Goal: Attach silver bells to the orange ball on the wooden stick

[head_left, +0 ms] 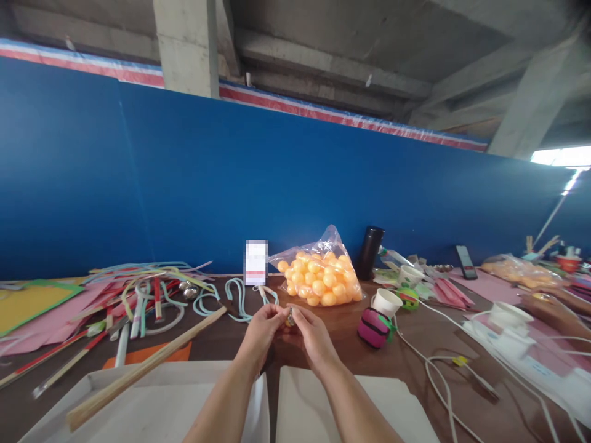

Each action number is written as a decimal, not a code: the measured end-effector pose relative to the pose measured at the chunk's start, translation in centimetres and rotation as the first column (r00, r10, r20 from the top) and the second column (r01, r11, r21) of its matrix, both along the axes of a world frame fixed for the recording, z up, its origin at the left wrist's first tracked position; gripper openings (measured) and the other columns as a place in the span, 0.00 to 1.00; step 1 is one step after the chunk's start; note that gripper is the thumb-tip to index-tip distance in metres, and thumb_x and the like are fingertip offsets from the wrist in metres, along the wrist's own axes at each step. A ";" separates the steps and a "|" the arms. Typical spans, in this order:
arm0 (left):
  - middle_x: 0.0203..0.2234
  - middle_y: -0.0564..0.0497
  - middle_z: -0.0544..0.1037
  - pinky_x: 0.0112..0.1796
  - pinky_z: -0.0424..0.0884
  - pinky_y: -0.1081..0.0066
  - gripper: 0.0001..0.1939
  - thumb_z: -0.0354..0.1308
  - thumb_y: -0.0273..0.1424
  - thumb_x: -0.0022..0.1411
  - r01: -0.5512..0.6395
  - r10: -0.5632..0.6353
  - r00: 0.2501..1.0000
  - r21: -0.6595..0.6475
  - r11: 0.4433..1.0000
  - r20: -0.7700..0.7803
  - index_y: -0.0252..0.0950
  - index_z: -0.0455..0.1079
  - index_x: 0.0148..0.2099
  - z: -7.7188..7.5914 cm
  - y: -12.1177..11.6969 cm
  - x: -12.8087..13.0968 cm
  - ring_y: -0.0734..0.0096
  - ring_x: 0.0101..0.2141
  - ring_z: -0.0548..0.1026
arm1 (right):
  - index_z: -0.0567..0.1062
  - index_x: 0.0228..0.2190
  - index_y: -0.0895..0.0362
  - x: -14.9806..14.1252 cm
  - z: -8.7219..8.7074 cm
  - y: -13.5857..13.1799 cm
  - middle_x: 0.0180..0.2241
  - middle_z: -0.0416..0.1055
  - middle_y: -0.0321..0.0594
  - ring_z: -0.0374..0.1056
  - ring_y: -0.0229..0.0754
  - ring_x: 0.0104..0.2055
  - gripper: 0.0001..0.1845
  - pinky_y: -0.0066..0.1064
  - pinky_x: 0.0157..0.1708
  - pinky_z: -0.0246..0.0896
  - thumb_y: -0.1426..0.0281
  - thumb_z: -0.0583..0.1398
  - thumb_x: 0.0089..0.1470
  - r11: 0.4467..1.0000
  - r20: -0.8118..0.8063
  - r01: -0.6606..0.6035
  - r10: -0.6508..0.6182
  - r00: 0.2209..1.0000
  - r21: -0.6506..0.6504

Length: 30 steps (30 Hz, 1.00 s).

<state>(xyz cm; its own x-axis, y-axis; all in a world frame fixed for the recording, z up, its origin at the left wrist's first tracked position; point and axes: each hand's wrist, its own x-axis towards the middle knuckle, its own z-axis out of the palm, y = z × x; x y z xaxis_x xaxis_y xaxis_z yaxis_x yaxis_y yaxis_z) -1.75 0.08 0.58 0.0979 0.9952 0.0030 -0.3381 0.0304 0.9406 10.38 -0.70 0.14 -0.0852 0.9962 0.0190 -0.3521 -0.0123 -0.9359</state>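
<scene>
My left hand (264, 332) and my right hand (310, 335) meet over the table, fingertips pinched together. Between them is a small shiny metallic piece (290, 318), mostly covered by the fingers, so its kind does not show. Just behind the hands stands a clear plastic bag (331, 237) of orange balls (318, 287). Pale blue cords (237, 301) lie curled to the left of my left hand. Under my forearms are a white tray (138, 406) and a pale flat board or sheet (300, 406).
A long wooden stick (152, 363) rests across the tray. Tangled cords, strips and silver balls (189, 290) fill the left. On the right are a magenta pouch (373, 328), paper cup (386, 303), black bottle (370, 252), white cables and power strip (530, 363). Another person's hands (549, 314) work far right.
</scene>
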 end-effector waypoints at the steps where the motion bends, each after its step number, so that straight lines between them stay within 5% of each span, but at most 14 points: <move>1: 0.20 0.54 0.71 0.27 0.65 0.74 0.19 0.63 0.44 0.46 -0.013 0.014 1.000 0.015 1.000 -0.019 0.34 0.63 0.28 0.0 0.0 0.1 0.74 0.22 0.70 | 0.77 0.40 0.56 0.0 0.0 0.0 0.33 0.75 0.40 0.71 0.43 0.31 0.22 0.33 0.29 0.68 0.55 0.62 0.46 1.000 0.004 -0.004 0.004 1.000 0.004; 5: 0.19 0.54 0.70 0.27 0.64 0.73 0.19 0.60 0.47 0.49 -0.168 0.186 0.964 0.109 0.980 -0.190 0.35 0.65 0.27 0.5 -0.1 0.1 0.72 0.22 0.69 | 0.77 0.38 0.56 -0.1 -0.2 0.1 0.29 0.75 0.39 0.70 0.42 0.29 0.21 0.32 0.27 0.68 0.55 0.62 0.46 1.000 0.009 -0.016 0.016 1.000 0.005; 7: 0.18 0.53 0.70 0.27 0.63 0.72 0.17 0.58 0.46 0.50 -0.278 0.346 0.854 0.221 0.935 -0.388 0.36 0.65 0.26 1.1 -0.3 -0.6 0.71 0.23 0.68 | 0.77 0.38 0.56 -0.2 -0.3 0.3 0.29 0.75 0.39 0.70 0.42 0.27 0.21 0.32 0.26 0.68 0.55 0.62 0.46 1.000 0.015 0.007 -0.007 1.000 -0.017; 10: 0.25 0.50 0.73 0.31 0.63 0.69 0.13 0.53 0.42 0.56 -0.341 0.522 0.588 0.395 0.853 -0.618 0.37 0.68 0.29 2.3 -1.0 -3.0 0.66 0.28 0.70 | 0.77 0.38 0.56 -0.4 -0.6 0.5 0.30 0.75 0.39 0.69 0.40 0.25 0.24 0.31 0.23 0.68 0.54 0.64 0.43 0.997 0.024 0.060 -0.059 0.998 -0.052; 13: 0.34 0.46 0.74 0.39 0.63 0.66 0.14 0.47 0.36 0.60 -0.255 0.612 0.197 0.562 0.787 -0.766 0.37 0.71 0.35 3.2 -2.2 -7.0 0.62 0.36 0.70 | 0.76 0.38 0.59 -0.6 -0.7 0.7 0.29 0.74 0.40 0.68 0.37 0.24 0.26 0.28 0.21 0.68 0.53 0.64 0.42 0.995 0.002 0.081 -0.081 0.997 -0.063; 16: 0.41 0.42 0.73 0.41 0.61 0.61 0.15 0.46 0.32 0.59 -0.229 0.504 -0.183 0.535 0.813 -0.844 0.36 0.73 0.42 3.0 -3.4 -11.0 0.54 0.41 0.68 | 0.77 0.37 0.59 -0.8 -0.6 0.5 0.28 0.73 0.40 0.67 0.36 0.24 0.27 0.28 0.20 0.69 0.52 0.65 0.40 0.997 -0.029 0.070 -0.071 0.997 -0.045; 18: 0.42 0.40 0.73 0.39 0.62 0.58 0.17 0.45 0.34 0.59 -0.263 0.381 -0.306 0.462 0.847 -0.873 0.35 0.72 0.43 2.2 -3.9 -12.8 0.48 0.45 0.67 | 0.77 0.36 0.59 -0.8 -0.5 0.3 0.28 0.73 0.40 0.68 0.37 0.24 0.27 0.28 0.20 0.69 0.51 0.65 0.40 0.998 -0.035 0.056 -0.057 0.998 -0.031; 24: 0.40 0.40 0.75 0.39 0.61 0.56 0.20 0.40 0.37 0.62 -0.341 0.199 -0.364 0.329 0.881 -0.910 0.35 0.70 0.45 -0.9 -3.1 -14.1 0.48 0.44 0.70 | 0.75 0.34 0.61 -0.9 -0.4 0.3 0.24 0.69 0.37 0.67 0.35 0.21 0.26 0.26 0.17 0.69 0.50 0.63 0.43 0.998 -0.077 0.042 -0.045 0.996 -0.042; 30: 0.42 0.39 0.74 0.36 0.63 0.60 0.21 0.39 0.35 0.62 -0.267 0.244 -0.357 0.348 0.899 -0.902 0.37 0.72 0.44 -1.4 -2.2 -14.5 0.51 0.42 0.71 | 0.75 0.33 0.60 -0.7 -0.5 0.5 0.24 0.70 0.38 0.66 0.34 0.20 0.25 0.25 0.16 0.67 0.50 0.62 0.45 0.997 -0.040 0.073 -0.074 0.996 -0.026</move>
<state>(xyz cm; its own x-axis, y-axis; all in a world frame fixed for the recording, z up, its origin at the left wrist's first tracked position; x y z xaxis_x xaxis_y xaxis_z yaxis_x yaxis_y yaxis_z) -16.29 -2.13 -0.86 -0.2978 0.9192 0.2577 0.9546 0.2883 0.0746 9.64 -0.22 -0.38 -0.0116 0.9999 -0.0035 -0.3911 -0.0078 -0.9203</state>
